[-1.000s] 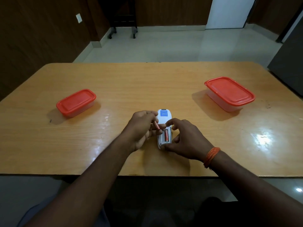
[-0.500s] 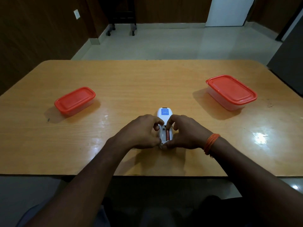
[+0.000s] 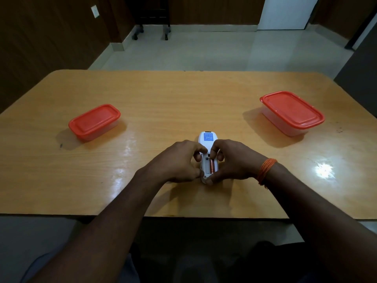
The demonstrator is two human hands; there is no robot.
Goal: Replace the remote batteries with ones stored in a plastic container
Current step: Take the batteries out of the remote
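Compared to a second ago, the loose battery the left hand (image 3: pixel 179 160) was pinching isn't visible anymore; both hands are down around the white remote (image 3: pixel 207 158) on the table (image 3: pixel 183 103). One orange battery (image 3: pixel 212 166) sits in the right slot, the left slot looks empty. Can't tell the left grip; the right hand (image 3: pixel 230 160) pinches the remote's end, so probably mid-swap with both red-lidded containers (image 3: pixel 94 121) shut.

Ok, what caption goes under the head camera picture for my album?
Left hand and right hand grip a white remote, one battery showing.
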